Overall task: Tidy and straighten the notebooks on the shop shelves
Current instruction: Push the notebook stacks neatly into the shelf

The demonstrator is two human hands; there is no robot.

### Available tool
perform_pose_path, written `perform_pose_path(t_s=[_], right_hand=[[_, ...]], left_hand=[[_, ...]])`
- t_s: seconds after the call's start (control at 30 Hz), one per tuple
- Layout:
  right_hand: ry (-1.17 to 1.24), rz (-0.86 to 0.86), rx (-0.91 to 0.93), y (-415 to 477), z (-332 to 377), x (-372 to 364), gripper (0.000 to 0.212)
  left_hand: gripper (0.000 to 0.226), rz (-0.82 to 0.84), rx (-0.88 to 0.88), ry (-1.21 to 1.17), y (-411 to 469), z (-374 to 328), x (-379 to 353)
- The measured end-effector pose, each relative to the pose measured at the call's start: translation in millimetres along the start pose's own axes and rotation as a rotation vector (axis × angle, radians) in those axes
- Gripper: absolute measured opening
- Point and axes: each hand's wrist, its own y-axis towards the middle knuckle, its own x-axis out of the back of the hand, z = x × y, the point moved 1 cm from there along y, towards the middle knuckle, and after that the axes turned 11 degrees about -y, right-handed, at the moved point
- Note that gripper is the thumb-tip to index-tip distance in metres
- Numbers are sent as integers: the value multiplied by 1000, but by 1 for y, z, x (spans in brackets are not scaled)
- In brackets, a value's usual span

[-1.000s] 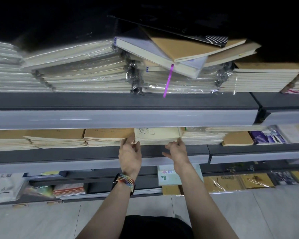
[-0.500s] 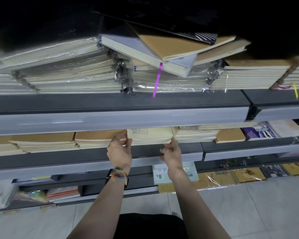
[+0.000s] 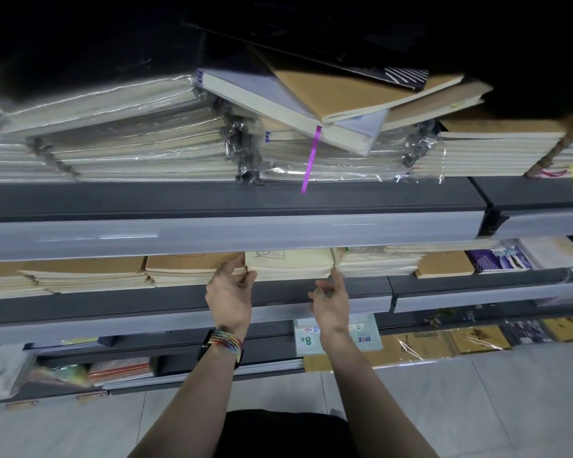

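In the head view, a cream-coloured stack of thin paper notebooks (image 3: 288, 264), its top cover printed with a small line drawing, lay on the dark grey middle shelf (image 3: 113, 302), partly hidden under the pale front strip of the shelf above. The left hand (image 3: 229, 292) gripped the stack's left front corner, thumb on the front edge and fingers curled over the top where it met a neighbouring stack of brown kraft-covered notebooks (image 3: 186, 266). The right hand (image 3: 331, 299) held nothing; its straight forefinger pressed against the stack's right front corner while the other fingers hung loosely curled below. Just to the right lay a white stack of wrapped notebooks (image 3: 374, 262), touching the cream one. A multicoloured braided bracelet (image 3: 227, 342) circled the left wrist. On the upper shelf, plastic-wrapped bundles of pale notebooks (image 3: 129, 143) lay flat, and on top of them several loose notebooks sat askew, among them a brown-covered notebook (image 3: 354, 90) and a grey-blue hardback with a purple ribbon marker (image 3: 311, 157) dangling over the shelf edge.
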Motion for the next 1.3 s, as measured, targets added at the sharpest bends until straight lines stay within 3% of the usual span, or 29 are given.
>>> perform_pose_path(t_s=[0.73,0.97,1.3], right_hand=[[-6,6,-3,5,-14,-14,70],[-103,-62,60,4,-13,-11,63],[-113,-112,104,1,-3,-11,51]], left_hand=[[29,32,-4,116,13,-4,0],[30,105,-59,86,17,-1,4],[25,44,-143,87,3,-13,1]])
